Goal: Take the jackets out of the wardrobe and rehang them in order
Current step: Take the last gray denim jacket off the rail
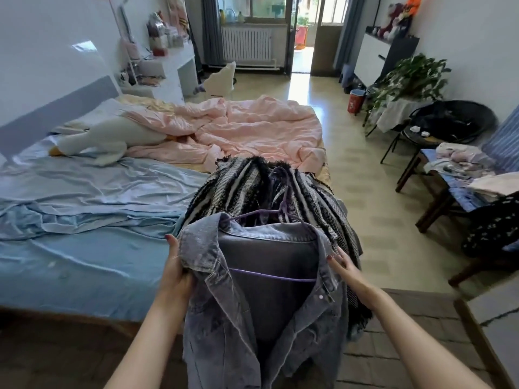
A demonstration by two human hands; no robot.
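Note:
A grey-blue denim jacket [252,318] on a purple hanger [269,276] hangs in front of me at the bed's corner. My left hand [177,273] grips its left shoulder and collar. My right hand [344,265] touches the jacket's right shoulder with fingers fairly straight. Beyond it, a black-and-white striped woven jacket [241,189] lies on the bed, with another purple hanger [280,203] on top. The wardrobe is out of view.
The bed [84,248] with a blue sheet fills the left, carrying a pink duvet [247,127] and a white plush goose [112,138]. Right of the bed runs tiled floor [362,192]. A bench with folded clothes [460,175], a black chair and a plant stand at right.

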